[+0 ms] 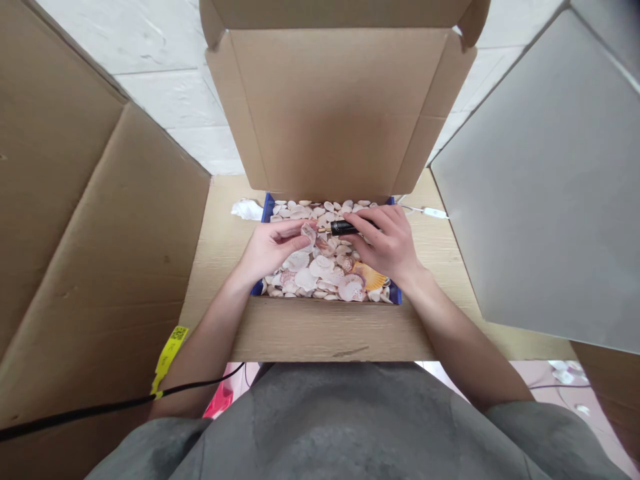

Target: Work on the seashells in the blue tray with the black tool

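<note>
My left hand pinches a pale, whitish shell between thumb and fingers, above the left half of a shallow blue-edged box. Wrapped around a small black hand drill with a brass-coloured tip are the fingers of my right hand. The drill points left, its tip close to the shell; whether they touch I cannot tell. Beneath both hands the box is full of loose white and pinkish shells. A larger orange fan-shaped scallop shell lies near its right front corner.
The box's cardboard lid stands raised behind. A cardboard panel walls the left, a grey panel the right. On the wooden table lie crumpled white tissue and a white inline switch. A black cable crosses my left arm.
</note>
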Tool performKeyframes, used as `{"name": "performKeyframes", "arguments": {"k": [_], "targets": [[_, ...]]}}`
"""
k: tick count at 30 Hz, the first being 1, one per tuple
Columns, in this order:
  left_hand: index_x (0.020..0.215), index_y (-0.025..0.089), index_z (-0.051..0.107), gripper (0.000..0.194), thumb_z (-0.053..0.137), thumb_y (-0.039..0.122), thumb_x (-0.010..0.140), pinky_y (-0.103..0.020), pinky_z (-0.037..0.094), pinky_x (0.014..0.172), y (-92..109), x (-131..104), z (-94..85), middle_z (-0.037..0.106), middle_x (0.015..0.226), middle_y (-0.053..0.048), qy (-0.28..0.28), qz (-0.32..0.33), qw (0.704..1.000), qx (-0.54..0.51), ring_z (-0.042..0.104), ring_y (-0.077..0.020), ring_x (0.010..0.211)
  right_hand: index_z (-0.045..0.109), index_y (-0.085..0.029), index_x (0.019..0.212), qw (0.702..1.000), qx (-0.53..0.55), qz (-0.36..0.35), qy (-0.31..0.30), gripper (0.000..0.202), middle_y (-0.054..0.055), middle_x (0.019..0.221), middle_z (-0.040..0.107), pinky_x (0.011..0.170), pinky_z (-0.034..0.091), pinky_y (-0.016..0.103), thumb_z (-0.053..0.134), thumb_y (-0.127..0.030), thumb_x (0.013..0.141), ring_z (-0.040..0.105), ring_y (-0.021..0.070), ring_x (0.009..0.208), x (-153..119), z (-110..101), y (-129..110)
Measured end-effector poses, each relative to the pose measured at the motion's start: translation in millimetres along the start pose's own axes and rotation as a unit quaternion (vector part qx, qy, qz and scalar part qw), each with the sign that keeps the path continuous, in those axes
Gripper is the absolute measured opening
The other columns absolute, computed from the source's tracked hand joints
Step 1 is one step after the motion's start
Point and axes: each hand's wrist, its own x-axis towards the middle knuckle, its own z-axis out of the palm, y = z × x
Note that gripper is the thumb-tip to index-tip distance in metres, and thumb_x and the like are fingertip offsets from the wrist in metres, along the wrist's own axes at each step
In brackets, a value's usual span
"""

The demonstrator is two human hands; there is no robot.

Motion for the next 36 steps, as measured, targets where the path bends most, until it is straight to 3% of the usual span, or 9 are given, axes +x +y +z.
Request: {"name": "performKeyframes", "arguments": {"k": [5, 11, 22, 28, 36], "targets": [[0.108, 0.016, 0.074, 0.032, 0.074, 0.031, 0.08, -0.037, 0.054, 0.096, 2.5, 1.3, -0.3, 0.073, 0.113, -0.01, 0.026, 0.008, 1.0, 0.002, 0.068, -0.0253, 0.107, 0.062, -0.021, 0.113, 1.0, 0.003, 0.0, 0.017, 0.031, 0.006, 0.096, 0.071, 0.074, 0.043, 0.033, 0.064, -0.037, 0.086, 0.059, 0.0182, 0.084, 0.9, 0.5, -0.4], [0.108, 0.016, 0.074, 0.033, 0.073, 0.034, 0.081, -0.035, 0.055, 0.094, 3.0, 1.0, -0.7, 0.074, 0.113, -0.009, 0.035, 0.016, 0.999, 0.014, 0.069, -0.0247, 0.106, 0.063, -0.022, 0.111, 1.0, 0.011, 0.012, -0.019, 0.029, 0.005, 0.096, 0.072, 0.073, 0.044, 0.034, 0.061, -0.039, 0.088, 0.061, 0.0187, 0.084, 0.6, 0.6, -1.9], [0.104, 0.017, 0.075, 0.029, 0.07, 0.036, 0.083, -0.034, 0.053, 0.093, 2.2, 0.4, -2.1, 0.074, 0.11, -0.009, 0.016, 0.045, 0.997, 0.054, 0.068, -0.0244, 0.105, 0.063, -0.021, 0.116, 0.999, 0.027, 0.01, -0.038, 0.034, 0.007, 0.097, 0.072, 0.076, 0.048, 0.034, 0.059, -0.041, 0.089, 0.062, 0.0189, 0.086, 1.9, 0.0, -2.1], [0.105, 0.017, 0.075, 0.027, 0.069, 0.034, 0.084, -0.033, 0.053, 0.093, 1.3, 0.7, -2.8, 0.074, 0.111, -0.008, 0.009, 0.044, 0.997, 0.064, 0.068, -0.0242, 0.106, 0.063, -0.018, 0.115, 1.0, 0.018, -0.015, -0.013, 0.034, 0.007, 0.095, 0.072, 0.075, 0.049, 0.032, 0.06, -0.04, 0.089, 0.062, 0.0181, 0.085, 2.8, 0.4, -2.0], [0.106, 0.019, 0.075, 0.027, 0.069, 0.032, 0.083, -0.036, 0.052, 0.098, -0.8, 1.3, -2.9, 0.073, 0.115, -0.008, -0.001, 0.033, 0.997, 0.073, 0.067, -0.0248, 0.108, 0.061, -0.024, 0.119, 0.999, 0.026, -0.002, -0.032, 0.034, 0.006, 0.1, 0.071, 0.078, 0.045, 0.035, 0.059, -0.039, 0.089, 0.06, 0.0188, 0.089, 0.2, 1.2, -1.3]]}}
